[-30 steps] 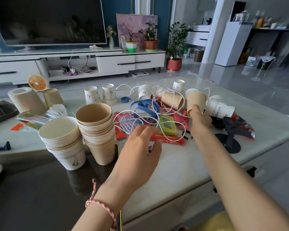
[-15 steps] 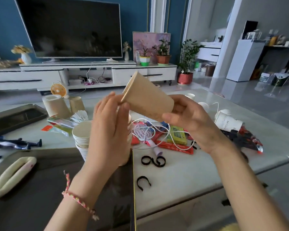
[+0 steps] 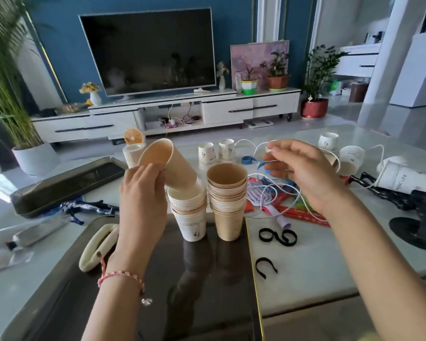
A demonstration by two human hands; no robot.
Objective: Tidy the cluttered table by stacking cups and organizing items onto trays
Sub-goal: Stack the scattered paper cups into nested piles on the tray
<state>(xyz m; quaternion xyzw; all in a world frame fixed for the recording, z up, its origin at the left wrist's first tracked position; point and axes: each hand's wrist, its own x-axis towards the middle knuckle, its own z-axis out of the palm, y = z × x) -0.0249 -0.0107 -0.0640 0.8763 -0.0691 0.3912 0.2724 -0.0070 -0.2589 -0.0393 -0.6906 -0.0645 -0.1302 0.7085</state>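
Note:
My left hand (image 3: 140, 193) grips a brown paper cup (image 3: 175, 166), tilted with its mouth toward me, just above a stack of white cups (image 3: 190, 212). Beside that stack stands a stack of brown cups (image 3: 228, 200); both stand at the far end of a dark glossy tray (image 3: 207, 286). My right hand (image 3: 303, 173) hovers over a tangled white cable (image 3: 268, 200) with relaxed fingers, holding nothing. Two white cups (image 3: 207, 156) stand upside down behind the stacks. More cups (image 3: 352, 158) sit at the far right, one lying on its side (image 3: 403, 178).
A second dark tray (image 3: 67, 183) lies at the left. Snack packets (image 3: 303, 212), a hairbrush (image 3: 258, 193) and blue ribbon sit under the cable. Black hair ties (image 3: 278, 237), a black stand (image 3: 416, 232), a cream loop (image 3: 96, 244) and a small fan (image 3: 133, 139) are around.
The brown cup went from my right hand into my left, which now holds it alone over the white stack. My right hand let go and moved right above the cable.

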